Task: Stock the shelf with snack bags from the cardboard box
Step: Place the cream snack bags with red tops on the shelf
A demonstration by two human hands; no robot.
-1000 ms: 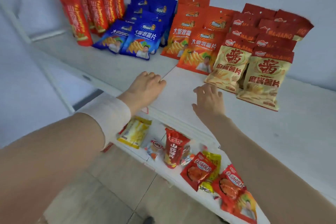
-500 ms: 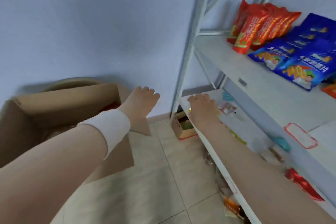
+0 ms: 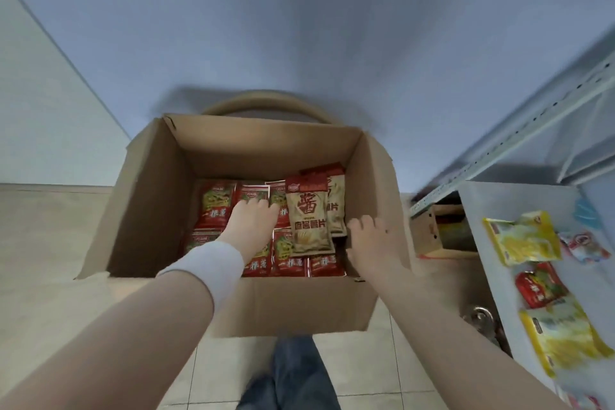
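Note:
An open cardboard box (image 3: 149, 196) stands on the tiled floor against the wall. Inside lie several red snack bags (image 3: 216, 206) in rows, with tan and red chip bags (image 3: 309, 216) on top at the right. My left hand (image 3: 249, 223), with a white wrist wrap, reaches into the box over the red bags, fingers extended, holding nothing. My right hand (image 3: 372, 240) hovers at the box's right side beside the tan bag, fingers loosely bent and empty.
The white metal shelf (image 3: 519, 210) stands at the right, its lower level holding yellow snack bags (image 3: 522, 236) and a red bag (image 3: 539, 286). A small open carton (image 3: 436, 236) sits under it. My jeans-clad leg (image 3: 293, 373) is below the box.
My view swung left from the stocked shelf down to the box. Both hands left the shelf edge and now reach into the box, still empty.

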